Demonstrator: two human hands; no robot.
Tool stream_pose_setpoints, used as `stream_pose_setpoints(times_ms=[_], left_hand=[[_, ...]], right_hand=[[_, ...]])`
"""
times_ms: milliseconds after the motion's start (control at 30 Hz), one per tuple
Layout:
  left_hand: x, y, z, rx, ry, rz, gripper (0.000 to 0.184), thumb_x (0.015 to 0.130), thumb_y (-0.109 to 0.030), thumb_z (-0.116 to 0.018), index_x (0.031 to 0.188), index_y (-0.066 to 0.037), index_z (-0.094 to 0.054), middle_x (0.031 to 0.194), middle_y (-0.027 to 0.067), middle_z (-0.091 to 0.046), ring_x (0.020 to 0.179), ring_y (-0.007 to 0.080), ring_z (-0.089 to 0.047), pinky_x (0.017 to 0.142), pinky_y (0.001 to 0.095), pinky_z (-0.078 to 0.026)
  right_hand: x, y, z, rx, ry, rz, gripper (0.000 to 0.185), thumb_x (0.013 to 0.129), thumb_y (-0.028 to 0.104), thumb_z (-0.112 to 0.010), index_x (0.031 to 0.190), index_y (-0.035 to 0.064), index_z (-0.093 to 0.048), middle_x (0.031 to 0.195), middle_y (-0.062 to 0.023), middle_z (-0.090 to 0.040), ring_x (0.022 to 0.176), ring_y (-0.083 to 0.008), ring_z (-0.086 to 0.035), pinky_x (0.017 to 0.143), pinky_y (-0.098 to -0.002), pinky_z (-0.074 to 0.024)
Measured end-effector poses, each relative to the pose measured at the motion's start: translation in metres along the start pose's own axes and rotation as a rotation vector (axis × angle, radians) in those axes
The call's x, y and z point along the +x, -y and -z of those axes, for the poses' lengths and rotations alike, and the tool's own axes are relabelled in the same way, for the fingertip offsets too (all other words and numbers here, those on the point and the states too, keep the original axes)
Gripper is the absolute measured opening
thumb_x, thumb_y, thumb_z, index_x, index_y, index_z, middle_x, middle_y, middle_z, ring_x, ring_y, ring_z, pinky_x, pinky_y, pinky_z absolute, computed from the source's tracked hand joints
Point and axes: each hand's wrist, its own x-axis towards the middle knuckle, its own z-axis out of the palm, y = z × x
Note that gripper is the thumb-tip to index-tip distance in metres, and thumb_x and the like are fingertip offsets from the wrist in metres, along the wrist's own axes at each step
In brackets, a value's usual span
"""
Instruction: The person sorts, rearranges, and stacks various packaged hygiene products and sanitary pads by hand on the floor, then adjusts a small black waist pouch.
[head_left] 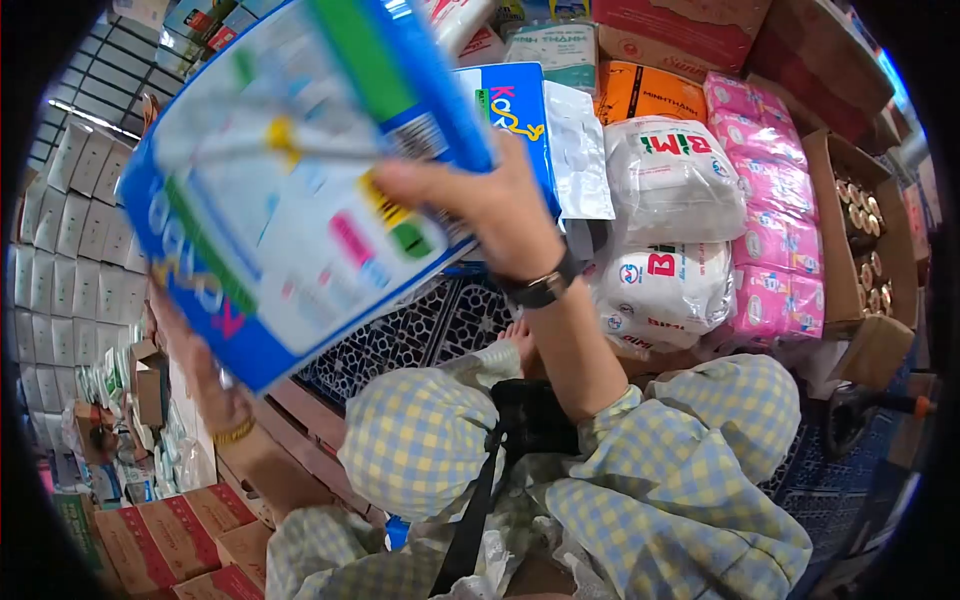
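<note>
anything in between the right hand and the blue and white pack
Nothing visible: the right hand is directly on the blue and white pack, its thumb lying over the printed face.

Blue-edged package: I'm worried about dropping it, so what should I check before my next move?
1. Right grip: ok; the right hand holds the blue-edged package by its edge, thumb in front.
2. Left grip: cannot tell; the left hand is near the lower corner, fingers partly hidden.
3. Package level: not ok; tilted.
4. Print legible: not ok; much is blurred.
5. Clear of the white BiMi packs: ok; they show apart from it.
</note>
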Motion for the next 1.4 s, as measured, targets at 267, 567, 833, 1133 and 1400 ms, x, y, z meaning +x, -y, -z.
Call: stream_pose_setpoints(times_ms=[267, 567, 833, 1133, 1400], left_hand=[[0.050, -0.005, -0.122, -0.485, 0.314, 0.388, 0.063, 0.077, -0.018, -0.054, 0.128, -0.001, -0.022, 0.115, 0.0131, -0.043, 0.102, 0.0194, -0.047, 0.087, 0.0298, -0.038], [0.052, 0.001, -0.152, -0.551, 0.230, 0.402, 0.066, 0.074, -0.017, -0.058, 0.128, 0.001, -0.024, 0.119, 0.0149, -0.040, 0.105, 0.0188, -0.044, 0.087, 0.0273, -0.037], [0.071, -0.004, -0.142, 0.217, 0.037, -0.164, 0.058, 0.080, -0.029, -0.050, 0.127, -0.004, -0.030, 0.130, 0.0171, -0.030, 0.123, 0.0289, -0.023, 0.098, 0.0382, -0.023], [0.068, -0.016, -0.166, 0.736, 0.499, -0.307, 0.046, 0.086, -0.035, -0.035, 0.128, -0.015, -0.033, 0.135, 0.0153, -0.021, 0.125, 0.0332, -0.016, 0.101, 0.0384, -0.014], [0.083, -0.031, -0.171, 0.550, 0.338, -0.341, 0.053, 0.081, -0.051, -0.036, 0.127, -0.024, -0.034, 0.134, 0.0145, -0.024, 0.124, 0.0392, -0.015, 0.098, 0.0489, -0.014]], right_hand=[[0.009, 0.006, 0.071, -0.214, -0.216, -0.042, 0.038, 0.070, 0.029, -0.066, 0.091, -0.0014, -0.059, 0.075, -0.0071, -0.062, 0.065, -0.0107, -0.059, 0.058, -0.0225, -0.0460], [0.018, -0.001, 0.091, -0.955, -0.478, 0.100, 0.072, 0.070, 0.047, -0.058, 0.119, -0.0016, -0.039, 0.110, -0.0177, -0.048, 0.098, -0.0210, -0.051, 0.078, -0.0266, -0.0425], [0.020, 0.003, 0.098, -0.389, -0.144, 0.069, 0.086, 0.069, 0.052, -0.054, 0.132, 0.0069, -0.017, 0.127, -0.0195, -0.032, 0.115, -0.0259, -0.037, 0.091, -0.0324, -0.0331], [0.028, -0.011, 0.096, -0.136, -0.062, 0.088, 0.089, 0.071, 0.044, -0.056, 0.134, 0.0095, -0.002, 0.133, -0.0170, -0.023, 0.118, -0.0252, -0.032, 0.093, -0.0318, -0.0301], [0.026, -0.014, 0.096, -0.001, -0.168, 0.154, 0.085, 0.073, 0.047, -0.053, 0.134, 0.0106, -0.006, 0.134, -0.0144, -0.022, 0.118, -0.0241, -0.032, 0.092, -0.0299, -0.0319]])
